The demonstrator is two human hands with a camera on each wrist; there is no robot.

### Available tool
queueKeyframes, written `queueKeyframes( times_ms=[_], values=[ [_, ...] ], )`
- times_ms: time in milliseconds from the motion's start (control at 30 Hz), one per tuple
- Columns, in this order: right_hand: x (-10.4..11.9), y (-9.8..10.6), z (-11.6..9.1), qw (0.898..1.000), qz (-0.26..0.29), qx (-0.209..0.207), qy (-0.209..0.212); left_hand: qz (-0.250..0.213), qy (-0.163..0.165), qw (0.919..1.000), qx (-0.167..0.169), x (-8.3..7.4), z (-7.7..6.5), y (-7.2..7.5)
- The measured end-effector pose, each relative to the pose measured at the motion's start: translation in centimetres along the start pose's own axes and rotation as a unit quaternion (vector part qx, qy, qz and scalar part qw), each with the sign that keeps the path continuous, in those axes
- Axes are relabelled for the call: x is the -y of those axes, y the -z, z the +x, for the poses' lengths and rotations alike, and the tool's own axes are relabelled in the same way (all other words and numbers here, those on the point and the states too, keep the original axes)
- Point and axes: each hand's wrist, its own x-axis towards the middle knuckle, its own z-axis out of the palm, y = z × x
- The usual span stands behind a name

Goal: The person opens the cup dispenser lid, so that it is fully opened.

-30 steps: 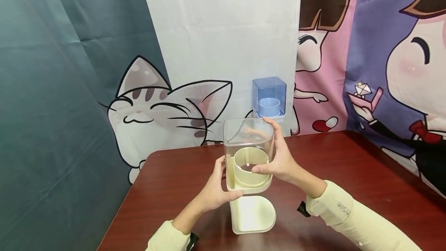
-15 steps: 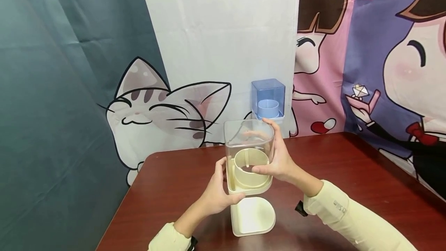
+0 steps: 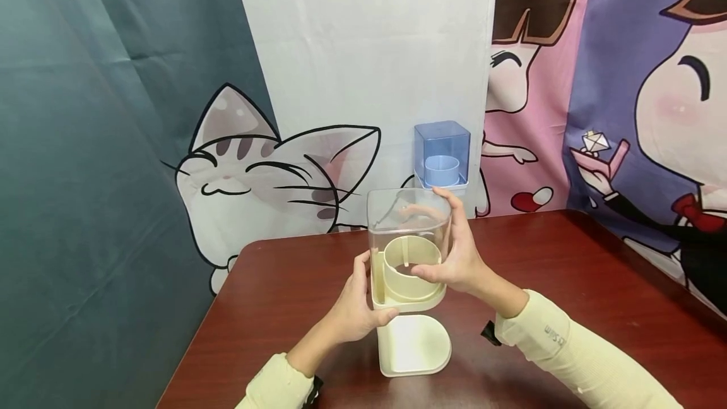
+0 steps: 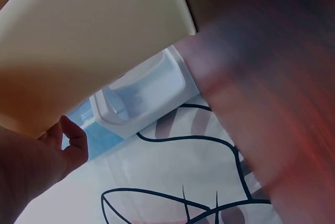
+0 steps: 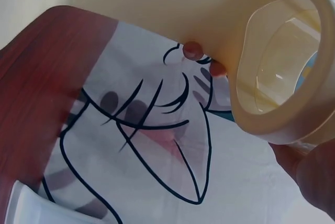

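Note:
Upright on the table stands a cream dispenser (image 3: 406, 305) with a round tray foot (image 3: 416, 346) at its bottom. A clear square cover (image 3: 397, 210) forms its upper part, with a cream cylinder (image 3: 411, 283) inside. My left hand (image 3: 354, 311) grips the left side of the body, its thumb along the front of the lower rim. Higher up on the right, my right hand (image 3: 460, 260) holds the clear cover, thumb in front and fingers behind. Up close in the right wrist view, the dispenser's underside opening (image 5: 280, 56) shows, with fingertips (image 5: 192, 51) curling past the cream back.
A second dispenser (image 3: 442, 155), with a blue cover and a white base, stands behind at the table's far edge. The dark red table (image 3: 539, 283) extends to both sides. Cartoon-printed cloth (image 3: 250, 175) hangs right behind it.

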Motion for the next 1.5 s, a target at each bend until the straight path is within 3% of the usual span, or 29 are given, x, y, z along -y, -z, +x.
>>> queueKeyframes(
  times_ms=[200, 333, 567, 800, 1033, 1267, 1500],
  values=[
    [0.00, 0.10, 0.40, 0.999, 0.003, 0.006, 0.040, 0.026, -0.018, 0.9995, -0.005, 0.08, 0.32, 0.13],
    [-0.09, 0.16, 0.40, 0.999, -0.009, 0.014, 0.046, 0.025, -0.032, 0.9992, -0.007, 0.34, 0.21, 0.11],
    [-0.14, 0.27, 0.07, 0.999, -0.042, 0.029, 0.013, 0.016, -0.049, 0.9986, -0.009, 0.57, -0.01, -0.16],
    [0.36, 0.50, -0.09, 0.996, -0.081, 0.013, -0.034, 0.050, -0.063, 0.9965, -0.022, 0.42, 0.34, -0.20],
    [0.37, 0.31, -0.05, 0.998, -0.048, 0.012, -0.040, 0.048, -0.060, 0.9968, -0.024, 0.45, 0.06, -0.27],
    [0.14, 0.04, 0.28, 1.000, 0.000, 0.019, -0.002, 0.041, -0.053, 0.9974, -0.028, 0.50, -0.13, -0.38],
    [0.16, 0.24, 0.32, 0.999, -0.004, 0.022, 0.025, 0.057, -0.046, 0.9969, -0.027, 0.49, -0.05, -0.55]
  ],
)
